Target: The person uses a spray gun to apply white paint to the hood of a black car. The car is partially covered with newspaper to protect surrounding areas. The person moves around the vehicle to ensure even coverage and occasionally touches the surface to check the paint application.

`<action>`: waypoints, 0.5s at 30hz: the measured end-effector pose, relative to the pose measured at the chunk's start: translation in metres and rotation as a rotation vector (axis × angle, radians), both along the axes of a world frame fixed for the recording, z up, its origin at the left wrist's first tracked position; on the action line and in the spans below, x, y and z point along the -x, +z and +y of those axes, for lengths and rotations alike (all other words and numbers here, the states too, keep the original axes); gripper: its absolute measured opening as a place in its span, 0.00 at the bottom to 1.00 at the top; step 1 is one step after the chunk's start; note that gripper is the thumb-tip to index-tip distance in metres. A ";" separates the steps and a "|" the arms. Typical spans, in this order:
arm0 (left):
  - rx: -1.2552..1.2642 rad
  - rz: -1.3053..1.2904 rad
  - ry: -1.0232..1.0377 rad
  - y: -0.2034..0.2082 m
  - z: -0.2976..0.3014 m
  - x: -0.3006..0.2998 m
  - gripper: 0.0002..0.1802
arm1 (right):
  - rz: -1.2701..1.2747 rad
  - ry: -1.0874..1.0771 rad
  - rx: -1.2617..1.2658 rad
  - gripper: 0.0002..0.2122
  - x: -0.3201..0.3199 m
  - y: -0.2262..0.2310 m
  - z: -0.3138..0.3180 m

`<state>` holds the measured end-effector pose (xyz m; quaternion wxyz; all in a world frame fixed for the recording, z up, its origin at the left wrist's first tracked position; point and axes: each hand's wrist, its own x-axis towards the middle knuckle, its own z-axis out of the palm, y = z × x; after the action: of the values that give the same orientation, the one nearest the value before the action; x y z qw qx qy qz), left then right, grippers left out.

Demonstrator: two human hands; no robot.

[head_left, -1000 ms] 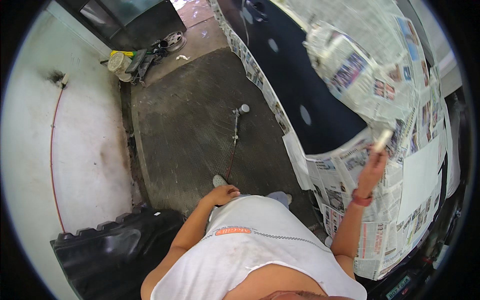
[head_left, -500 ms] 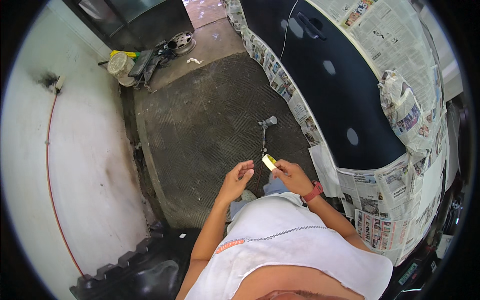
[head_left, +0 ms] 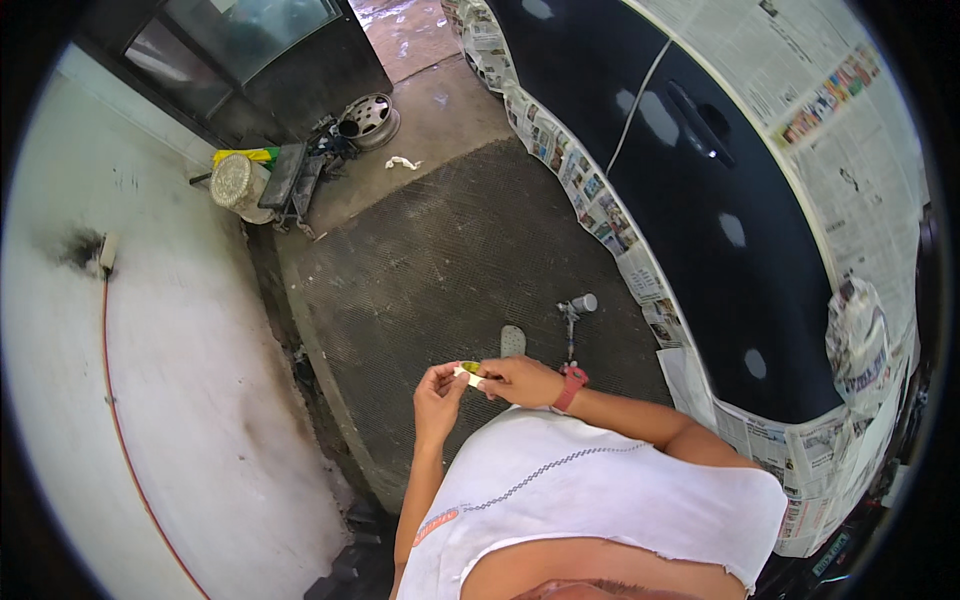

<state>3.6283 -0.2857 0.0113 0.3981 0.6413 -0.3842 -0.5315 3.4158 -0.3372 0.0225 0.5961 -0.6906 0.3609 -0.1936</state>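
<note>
In front of my waist, both hands meet at a roll of masking tape [head_left: 478,383], pale with a yellow-green inside. My right hand [head_left: 522,381], with a red watch on its wrist, closes its fingers round the right side of the roll. The fingertips of my left hand [head_left: 437,400] pinch at the roll's left edge; whether they hold a loose tape end is too small to tell. Beyond my right wrist a spray gun [head_left: 571,330] with a grey cup lies or stands on the dark floor mat, its lower part hidden by the wrist.
At the right stands a car with a dark door panel [head_left: 690,260] bearing grey patches, masked round with newspaper [head_left: 600,205]. On the left, a red hose [head_left: 113,400] runs down the white wall. A bucket [head_left: 238,185] and wheel rim [head_left: 370,122] sit near the far door.
I have turned and shifted left. My right hand has carried the tape roll leftward to my left hand, which has gone from open to pinching its edge. The spray gun now appears farther right.
</note>
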 end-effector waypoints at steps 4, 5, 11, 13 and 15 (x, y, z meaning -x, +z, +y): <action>0.177 -0.017 0.099 0.026 -0.097 -0.044 0.12 | -0.036 0.088 0.120 0.10 -0.050 0.028 -0.117; 0.225 -0.005 0.109 0.034 -0.122 -0.051 0.11 | -0.025 0.112 0.152 0.10 -0.060 0.034 -0.145; 0.253 0.031 0.123 0.041 -0.253 -0.099 0.08 | 0.092 0.100 0.307 0.11 -0.107 0.050 -0.272; 0.235 0.070 0.081 0.023 -0.300 -0.114 0.07 | 0.096 0.062 0.298 0.11 -0.118 0.043 -0.311; 0.270 0.100 0.017 -0.004 -0.348 -0.135 0.08 | 0.079 0.015 0.278 0.11 -0.132 0.034 -0.348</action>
<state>3.7637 -0.6342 0.0074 0.5043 0.5577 -0.4263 -0.5029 3.5473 -0.6853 0.0569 0.4814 -0.7762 0.3487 -0.2102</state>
